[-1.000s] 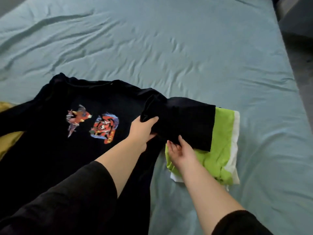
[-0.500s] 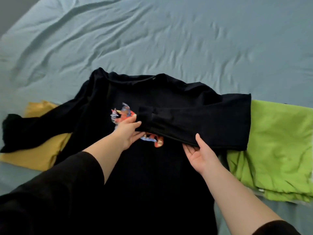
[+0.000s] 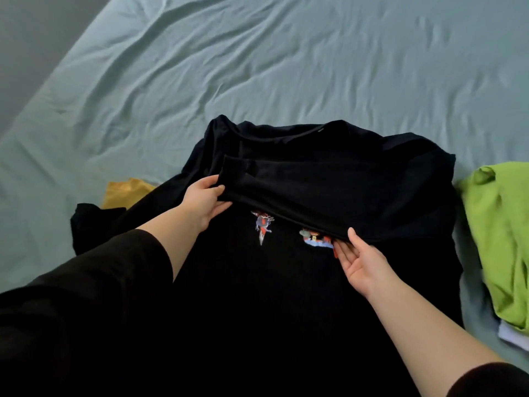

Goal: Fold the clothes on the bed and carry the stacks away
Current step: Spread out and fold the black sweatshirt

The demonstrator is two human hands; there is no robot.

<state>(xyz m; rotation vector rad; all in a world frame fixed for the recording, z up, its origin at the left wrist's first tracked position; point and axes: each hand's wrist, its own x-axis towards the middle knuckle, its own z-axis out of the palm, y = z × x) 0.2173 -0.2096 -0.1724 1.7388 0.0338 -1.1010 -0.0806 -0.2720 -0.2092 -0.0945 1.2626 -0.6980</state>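
A black long-sleeved shirt with a small coloured print lies face up on the bed. Its right sleeve is folded across the chest and partly covers the print. My left hand pinches the cuff end of that sleeve. My right hand holds the sleeve's lower edge, thumb on top and fingers beneath. The other sleeve trails off to the left over a yellow garment.
A folded green garment lies at the right edge on top of something white. The light blue sheet is wrinkled and bare beyond the shirt. Grey floor shows at the upper left.
Both hands have carried the sleeve leftward across the shirt's chest, off the green garment and over the print. The view has shifted left, putting the green garment at the frame's edge.
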